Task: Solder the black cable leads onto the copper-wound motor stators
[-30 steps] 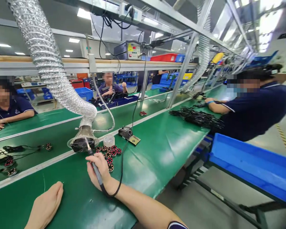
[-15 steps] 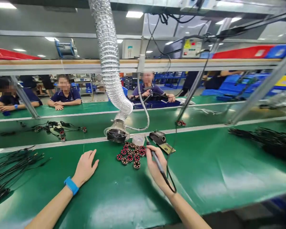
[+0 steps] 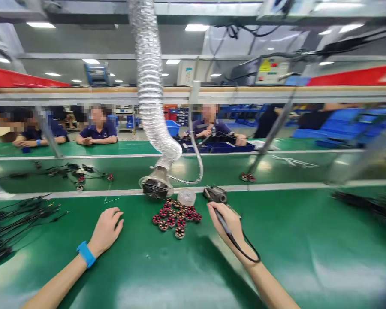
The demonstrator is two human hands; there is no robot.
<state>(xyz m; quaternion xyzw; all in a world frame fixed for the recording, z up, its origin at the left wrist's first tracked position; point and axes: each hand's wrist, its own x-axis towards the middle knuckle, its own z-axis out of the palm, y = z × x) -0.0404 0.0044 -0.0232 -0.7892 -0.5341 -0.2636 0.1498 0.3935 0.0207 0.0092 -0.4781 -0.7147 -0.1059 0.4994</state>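
**Soldering iron in the right hand, left hand lying open on the desk**

Right grip (image 3: 225, 219) is pinching the soldering iron (image 3: 229, 234) like a pen, lower right of centre, though I can't make out the tip. Left grip (image 3: 105, 231) sits open with fingers loosely spread, lower left, touching nothing but the green desk (image 3: 296, 249). Between them is a tight cluster of small wound motor stators (image 3: 176, 219), with a clear round tub (image 3: 186, 197) just above it and the iron stand (image 3: 215, 194) near the right hand.
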